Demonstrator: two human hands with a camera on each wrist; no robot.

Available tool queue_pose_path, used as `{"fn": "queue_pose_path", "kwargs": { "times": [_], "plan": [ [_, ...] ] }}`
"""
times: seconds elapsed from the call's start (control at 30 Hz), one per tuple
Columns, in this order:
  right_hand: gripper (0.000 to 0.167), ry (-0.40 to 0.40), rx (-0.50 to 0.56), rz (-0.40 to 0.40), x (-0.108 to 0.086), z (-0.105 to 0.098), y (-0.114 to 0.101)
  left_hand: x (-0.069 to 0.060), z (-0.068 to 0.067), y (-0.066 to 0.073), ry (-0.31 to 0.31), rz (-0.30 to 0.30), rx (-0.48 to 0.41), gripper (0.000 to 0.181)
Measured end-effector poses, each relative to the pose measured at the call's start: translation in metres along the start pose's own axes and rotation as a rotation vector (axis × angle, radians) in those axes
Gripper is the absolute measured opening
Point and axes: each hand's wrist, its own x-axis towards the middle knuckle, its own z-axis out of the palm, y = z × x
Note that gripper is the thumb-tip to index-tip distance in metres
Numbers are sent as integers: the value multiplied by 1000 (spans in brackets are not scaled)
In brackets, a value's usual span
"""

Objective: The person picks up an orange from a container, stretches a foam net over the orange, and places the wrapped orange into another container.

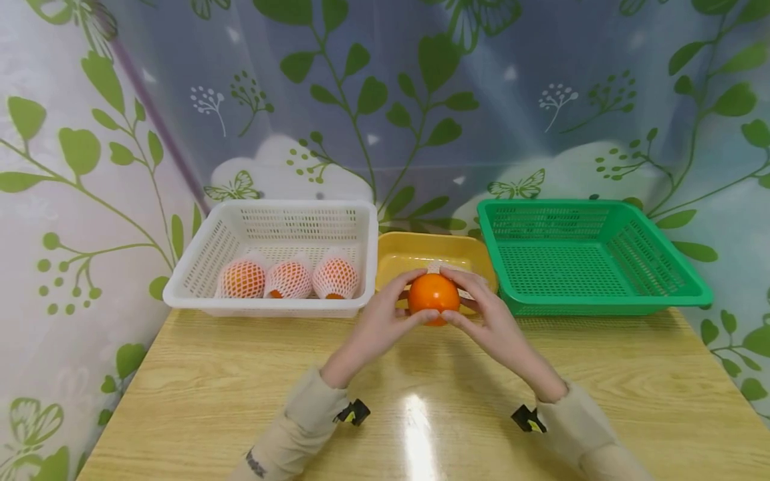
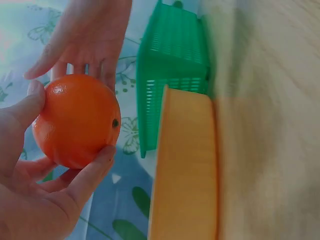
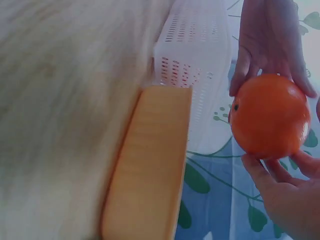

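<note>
A bare, glossy orange [image 1: 433,298] is held up between both hands, over the front of the yellow tray in the head view. My left hand [image 1: 380,321] grips its left side, with the thumb on the near face. My right hand [image 1: 494,326] holds the opposite side, its thumb close to the other. In the left wrist view, a small dark stem spot shows on the orange [image 2: 75,122]. The right wrist view shows the orange [image 3: 270,117] with fingers of both hands round it. White foam netting [image 1: 436,266] peeks out behind the orange, partly hidden.
To the left stands a white basket [image 1: 271,304] with 3 oranges [image 1: 289,279] in foam nets. The yellow tray [image 1: 421,242] sits in the middle, a green basket [image 1: 601,302] to its right. All stand on a wooden table [image 1: 240,361] before a leaf-patterned curtain [image 1: 385,133].
</note>
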Motion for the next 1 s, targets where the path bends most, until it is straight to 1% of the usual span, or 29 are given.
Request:
{"fn": "queue_pose_path", "kwargs": {
  "times": [0.17, 0.3, 0.5, 0.6, 0.73, 0.9, 1.0],
  "plan": [
    [59, -75, 58, 85, -9, 0, 9, -10, 3, -9, -38, -12, 47, 70],
    [60, -136, 109, 152, -17, 4, 17, -18, 5, -17, -73, -13, 117, 69],
    [57, -194, 108, 187, -26, 16, 23, -28, 7, -28, -138, -23, 208, 70],
    [57, -219, 102, 200, -29, 21, 24, -32, 7, -31, -162, -40, 232, 69],
    [57, -235, 113, 227, -31, 26, 26, -36, 7, -35, -178, -60, 222, 67],
    [58, -245, 116, 225, -33, 30, 28, -38, 9, -41, -188, -65, 217, 69],
    [60, -259, 107, 235, -34, 30, 28, -39, 9, -43, -206, -70, 218, 71]
  ]
}}
